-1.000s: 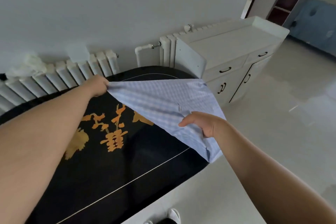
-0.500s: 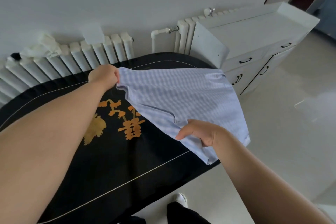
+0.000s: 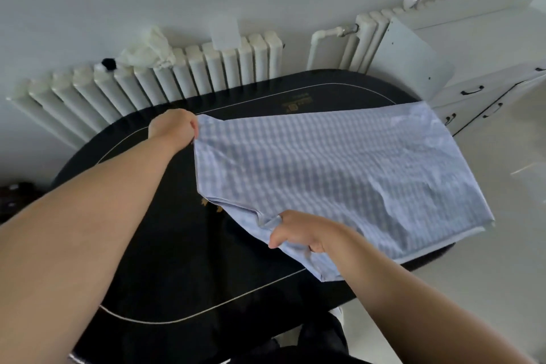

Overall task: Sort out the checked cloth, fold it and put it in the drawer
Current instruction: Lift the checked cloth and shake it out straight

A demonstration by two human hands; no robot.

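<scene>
Head view: the pale blue checked cloth (image 3: 339, 174) lies spread over the right part of the oval black table (image 3: 165, 245). The left hand (image 3: 172, 128) pinches its far corner; the right hand (image 3: 304, 235) grips its near edge. Behind stands a white ribbed radiator (image 3: 165, 80); a white drawer cabinet (image 3: 484, 80) stands to the right.

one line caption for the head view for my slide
Both hands, left hand and right hand, hold the checked cloth spread over a black table.
</scene>
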